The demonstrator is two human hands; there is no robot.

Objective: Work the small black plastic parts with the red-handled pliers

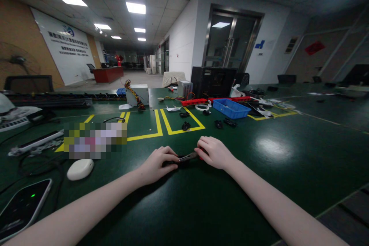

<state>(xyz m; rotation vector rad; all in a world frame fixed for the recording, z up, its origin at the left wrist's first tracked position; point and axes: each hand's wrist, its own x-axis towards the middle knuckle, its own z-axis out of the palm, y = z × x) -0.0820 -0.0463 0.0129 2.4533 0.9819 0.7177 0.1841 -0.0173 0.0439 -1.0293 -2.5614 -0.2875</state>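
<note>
Above the green tabletop (178,203), my right hand (213,151) is closed around the red-handled end of a pair of pliers (188,157). The grey metal jaws point left, toward my other hand. My left hand (161,162) has its thumb and fingers drawn together at the jaw tips. Something small and dark shows at those fingertips, too little of it to name. Most of the red handle is hidden inside my right fingers.
Beyond my hands lie black cable bundles (186,126), yellow tape markings (184,132) and a blue tray (231,108). At left are a white rounded case (80,169), a phone (24,209) and loose black cables. Power supply units (138,95) stand further back.
</note>
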